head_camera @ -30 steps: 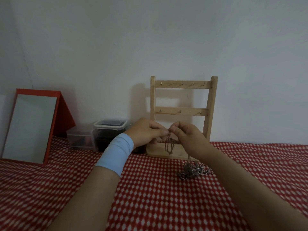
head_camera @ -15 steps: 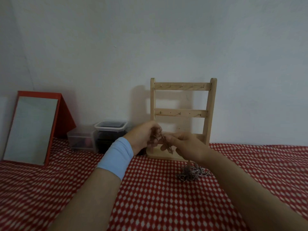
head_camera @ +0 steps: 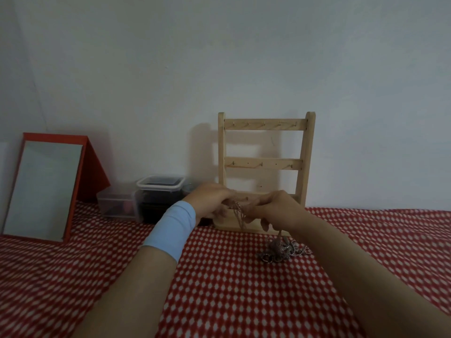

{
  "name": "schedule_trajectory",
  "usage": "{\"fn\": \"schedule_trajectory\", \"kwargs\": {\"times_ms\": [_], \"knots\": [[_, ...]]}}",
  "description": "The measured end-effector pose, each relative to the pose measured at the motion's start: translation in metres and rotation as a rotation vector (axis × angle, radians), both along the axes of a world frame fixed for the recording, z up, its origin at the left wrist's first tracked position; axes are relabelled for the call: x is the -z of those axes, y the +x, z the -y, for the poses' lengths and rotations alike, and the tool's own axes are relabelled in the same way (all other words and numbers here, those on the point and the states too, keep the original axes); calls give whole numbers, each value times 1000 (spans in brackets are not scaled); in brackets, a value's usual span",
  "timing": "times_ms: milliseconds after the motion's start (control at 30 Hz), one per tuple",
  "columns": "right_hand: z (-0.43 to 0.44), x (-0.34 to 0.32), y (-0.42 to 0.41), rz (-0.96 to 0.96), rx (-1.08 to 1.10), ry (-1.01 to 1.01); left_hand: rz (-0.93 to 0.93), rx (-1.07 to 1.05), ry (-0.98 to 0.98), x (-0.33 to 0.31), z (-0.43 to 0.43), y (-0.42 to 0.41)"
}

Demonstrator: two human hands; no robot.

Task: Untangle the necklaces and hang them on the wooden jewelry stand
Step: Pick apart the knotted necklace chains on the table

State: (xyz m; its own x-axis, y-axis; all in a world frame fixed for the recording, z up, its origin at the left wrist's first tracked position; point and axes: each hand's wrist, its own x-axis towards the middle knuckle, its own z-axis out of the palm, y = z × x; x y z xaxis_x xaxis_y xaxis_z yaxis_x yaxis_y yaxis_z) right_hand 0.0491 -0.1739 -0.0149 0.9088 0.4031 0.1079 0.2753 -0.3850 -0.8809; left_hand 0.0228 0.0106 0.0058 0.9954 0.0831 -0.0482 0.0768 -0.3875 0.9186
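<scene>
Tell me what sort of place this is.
Probably a home dressing corner: a wooden jewelry stand against a plain wall, a red-framed table mirror to its left, and tangled necklaces on a red patterned tablecloth.

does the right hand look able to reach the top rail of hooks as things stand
Probably yes: nothing stands between the right hand and the bare top rail. But its fingers pinch a chain that runs down into the tangled pile.
</scene>
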Motion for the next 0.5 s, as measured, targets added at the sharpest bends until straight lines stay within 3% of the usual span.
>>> {"fn": "schedule_trajectory", "kwargs": {"times_ms": [67,133,233,367,500], "knots": [[1,-1,0,-57,-3,-53,7,60,-150,4,0,-1],[3,-1,1,-126,-1,-54,27,93,-160,7,-2,0],[4,-1,2,-169,27,25,9,67,-63,6,-2,1],[4,1,0,-171,-26,111,30,5,268,5,-2,3],[3,2,-1,-130,-73,125,74,171,193,0,3,-2]]}}
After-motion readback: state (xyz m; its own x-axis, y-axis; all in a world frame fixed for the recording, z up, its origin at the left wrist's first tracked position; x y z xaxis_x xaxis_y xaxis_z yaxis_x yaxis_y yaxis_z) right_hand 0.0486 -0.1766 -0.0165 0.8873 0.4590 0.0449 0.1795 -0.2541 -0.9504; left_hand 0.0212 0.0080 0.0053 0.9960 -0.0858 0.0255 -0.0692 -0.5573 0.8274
